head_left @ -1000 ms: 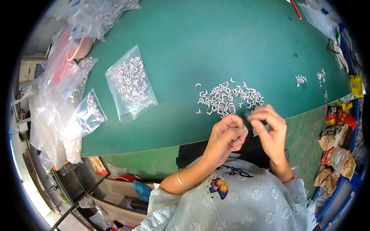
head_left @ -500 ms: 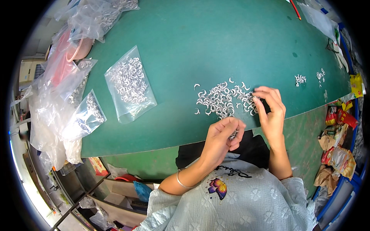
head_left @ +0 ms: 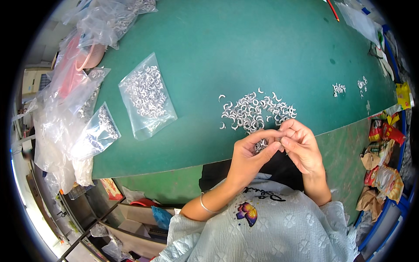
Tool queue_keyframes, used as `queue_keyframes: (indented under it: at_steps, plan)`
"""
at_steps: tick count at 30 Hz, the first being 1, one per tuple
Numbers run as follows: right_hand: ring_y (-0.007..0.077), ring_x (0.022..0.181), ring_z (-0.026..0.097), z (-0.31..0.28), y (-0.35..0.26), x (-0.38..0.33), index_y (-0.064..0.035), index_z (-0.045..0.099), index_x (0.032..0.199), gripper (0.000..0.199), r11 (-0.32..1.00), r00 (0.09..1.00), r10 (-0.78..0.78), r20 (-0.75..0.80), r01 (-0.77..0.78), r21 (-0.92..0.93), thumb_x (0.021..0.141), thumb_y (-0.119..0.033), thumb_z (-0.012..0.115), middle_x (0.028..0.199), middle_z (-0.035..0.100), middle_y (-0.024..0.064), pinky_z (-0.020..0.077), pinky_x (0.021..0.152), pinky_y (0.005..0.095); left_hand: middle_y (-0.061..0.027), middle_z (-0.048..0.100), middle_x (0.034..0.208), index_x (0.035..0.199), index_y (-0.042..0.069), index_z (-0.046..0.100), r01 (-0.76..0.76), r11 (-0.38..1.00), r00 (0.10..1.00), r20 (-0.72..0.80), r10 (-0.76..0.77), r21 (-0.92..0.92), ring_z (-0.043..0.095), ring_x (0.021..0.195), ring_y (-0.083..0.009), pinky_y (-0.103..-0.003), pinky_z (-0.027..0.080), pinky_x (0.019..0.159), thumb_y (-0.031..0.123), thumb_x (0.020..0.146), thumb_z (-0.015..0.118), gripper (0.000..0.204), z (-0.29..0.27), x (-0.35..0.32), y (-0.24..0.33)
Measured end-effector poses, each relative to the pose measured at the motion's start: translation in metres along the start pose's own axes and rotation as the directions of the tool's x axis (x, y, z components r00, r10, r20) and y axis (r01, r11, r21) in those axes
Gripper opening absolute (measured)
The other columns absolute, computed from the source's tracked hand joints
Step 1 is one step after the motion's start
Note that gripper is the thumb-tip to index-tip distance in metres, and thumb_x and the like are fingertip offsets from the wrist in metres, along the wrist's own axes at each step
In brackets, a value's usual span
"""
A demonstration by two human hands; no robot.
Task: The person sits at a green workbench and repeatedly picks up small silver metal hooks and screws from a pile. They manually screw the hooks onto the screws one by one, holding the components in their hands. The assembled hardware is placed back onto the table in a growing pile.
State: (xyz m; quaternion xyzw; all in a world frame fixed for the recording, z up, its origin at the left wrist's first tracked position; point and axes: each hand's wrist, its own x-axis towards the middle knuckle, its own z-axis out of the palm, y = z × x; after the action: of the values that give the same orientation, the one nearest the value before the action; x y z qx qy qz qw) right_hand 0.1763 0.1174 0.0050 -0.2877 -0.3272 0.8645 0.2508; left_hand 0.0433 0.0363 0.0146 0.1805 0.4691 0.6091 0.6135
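Observation:
A loose pile of small silver crescent-shaped metal pieces [head_left: 246, 109] lies on the green table near its front edge. Just in front of it, my left hand [head_left: 251, 155] is closed around several of these pieces, which show in the hollow between thumb and fingers. My right hand [head_left: 303, 146] meets the left fingertips, its thumb and fingers pinched together. Whatever sits in that pinch is too small and covered to make out for certain.
A clear plastic bag [head_left: 148, 96] full of the same pieces lies left of the pile. More plastic bags [head_left: 96, 131] and a pink basket [head_left: 91, 56] crowd the left edge. Two small clusters of pieces [head_left: 338, 90] lie at the right. A red pencil [head_left: 333, 11] lies at the far right.
My right hand has come from the right side of the pile toward me and left, to the left hand's fingertips. My left hand has turned, showing the pieces in it.

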Motion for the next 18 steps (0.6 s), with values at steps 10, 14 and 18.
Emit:
queue_keyframes:
  at_steps: [10,14,18]
  plan:
    - [0.0091,0.079,0.054,0.012,-0.005,-0.009,0.0011,0.054,0.097,0.020,0.969,0.995,-0.098,-0.024,0.090,-0.232,0.078,0.004,0.060,0.087,0.060,0.0061,0.0422,0.068,0.0206,-0.0014,0.057,0.076,0.087,0.000,0.063,0.069,0.994,0.996,-0.062,-0.064,0.079,0.048,0.067,-0.0067,-0.020,0.038,0.063,0.003,0.081,0.060,0.007,-0.004,-0.001,0.004]
    - [0.0085,0.079,0.054,0.009,0.001,-0.009,0.0027,0.057,0.089,0.013,0.902,0.964,-0.266,-0.003,0.248,-0.353,0.077,0.007,0.060,0.085,0.059,0.0060,0.0423,0.069,0.0207,0.0001,0.056,0.075,0.084,0.000,0.063,-0.076,0.990,0.996,-0.035,0.081,0.116,0.047,0.068,-0.0060,-0.020,0.037,0.063,0.002,0.080,0.061,0.005,-0.004,-0.001,0.000]
    - [0.0079,0.076,0.052,0.013,-0.002,-0.010,0.0031,0.058,0.087,0.008,0.914,0.974,-0.224,-0.022,0.203,-0.352,0.079,0.005,0.059,0.084,0.059,0.0051,0.0411,0.067,0.0202,0.0007,0.055,0.075,0.083,0.001,0.061,-0.108,0.987,0.993,-0.035,0.113,0.119,0.047,0.067,-0.0061,-0.020,0.037,0.062,0.002,0.080,0.061,0.004,-0.004,-0.001,0.001]
